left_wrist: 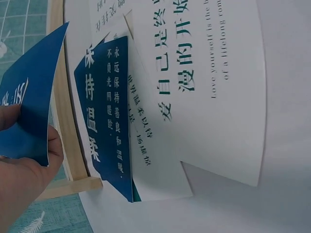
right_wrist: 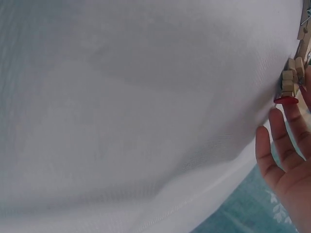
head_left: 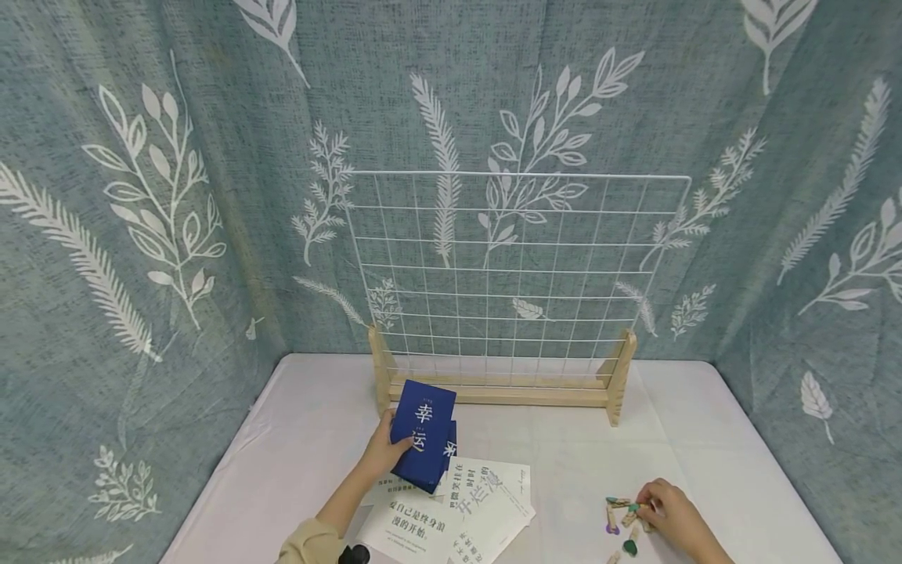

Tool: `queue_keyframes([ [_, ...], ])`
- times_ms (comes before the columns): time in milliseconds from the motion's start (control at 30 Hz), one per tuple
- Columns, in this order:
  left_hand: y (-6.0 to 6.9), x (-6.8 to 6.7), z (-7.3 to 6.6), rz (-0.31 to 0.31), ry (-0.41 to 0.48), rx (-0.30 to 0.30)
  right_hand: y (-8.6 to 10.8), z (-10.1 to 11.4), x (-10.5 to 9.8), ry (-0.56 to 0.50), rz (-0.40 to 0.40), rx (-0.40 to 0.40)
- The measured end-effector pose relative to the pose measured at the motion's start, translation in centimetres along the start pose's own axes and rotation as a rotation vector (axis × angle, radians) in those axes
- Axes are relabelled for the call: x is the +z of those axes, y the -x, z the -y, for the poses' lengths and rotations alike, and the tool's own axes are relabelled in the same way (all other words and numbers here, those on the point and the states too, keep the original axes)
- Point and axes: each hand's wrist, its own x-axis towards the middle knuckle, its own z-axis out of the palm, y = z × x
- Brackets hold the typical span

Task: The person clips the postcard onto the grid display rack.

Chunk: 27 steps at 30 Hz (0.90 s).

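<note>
My left hand (head_left: 384, 448) grips a dark blue card (head_left: 435, 411) with white Chinese characters, thumb across its face and fingers behind. Below it, another blue card (left_wrist: 112, 111) lies over white cards with printed text (left_wrist: 223, 121), fanned on the table. At the lower right, my right hand (head_left: 675, 518) is at a small pile of wooden clothespins (head_left: 611, 517) with coloured ends. In the right wrist view its fingertips are beside a clothespin with a red disc (right_wrist: 286, 100). Whether thumb and forefinger pinch one is hidden.
Behind the cards stands a white wire grid (head_left: 521, 270) in a wooden base (head_left: 493, 394). A white cloth (head_left: 564, 439) covers the table. Blue-green curtains with white leaf prints (head_left: 232, 157) hang at the back and both sides.
</note>
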Motion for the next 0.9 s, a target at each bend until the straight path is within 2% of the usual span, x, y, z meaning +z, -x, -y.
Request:
queue_keyframes([
  [233,-0.5,-0.1,-0.6,-0.002,-0.024,0.021,0.2,-0.3,0.2,-0.038,-0.023,0.030],
  [433,-0.6,0.1,-1.1,-0.004,0.002,0.009,0.4,-0.6,-0.1,-0.063,-0.002,0.037],
  [633,-0.5,0.4,-1.3,-0.004,-0.030,-0.018,0.2,0.0,-1.0,-0.038,0.014,0.035],
  [800,-0.7,0.6,-1.2,-0.010,-0.023,-0.018,-0.1,0.7,-1.3,-0.053,-0.039,-0.002],
  [900,-0.7,0.7,-1.2,-0.010,-0.017,-0.015,-0.3,1.1,-1.3,-0.103,-0.080,0.014],
])
